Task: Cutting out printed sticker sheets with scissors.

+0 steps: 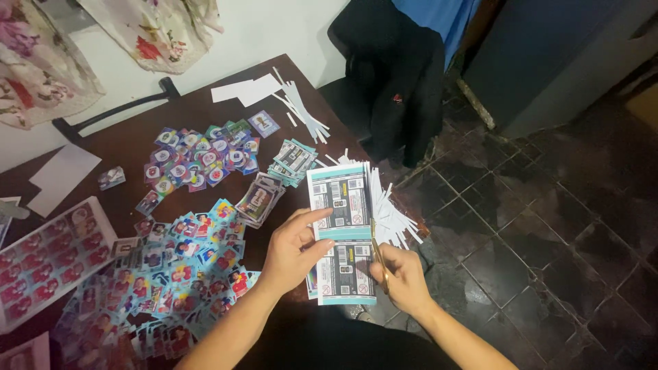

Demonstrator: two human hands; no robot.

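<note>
Your left hand (291, 250) grips the printed card sheet (340, 229) by its left edge, thumb on top and fingers (317, 218) curled over the face, holding it above the near edge of the dark brown worktop (130, 140). The sheet shows grey panels framed in teal and runs lengthwise away from you. Your right hand (404, 274) is closed around a pair of scissors (379, 259) with yellowish handles; the blades meet the sheet's right edge about halfway along it. How far the blades stand apart cannot be told. Just right of the sheet, a fan of narrow white paper strips (394, 216) lies at the worktop's corner, and a second cluster of white strips (301, 106) lies farther off near white paper offcuts (247, 89). Left of your left hand spreads a loose heap of small cut cards in red, blue and yellow (178, 274); beyond it lies a group of purple and blue cards (199, 161). Two short stacks of cut cards (259, 199) (293, 161) sit between that group and the sheet. An uncut sheet of red cards (48, 264) lies at the far left. A dark jacket (397, 82) hangs over a chair beyond the worktop, above a dark tiled floor (548, 233).
</note>
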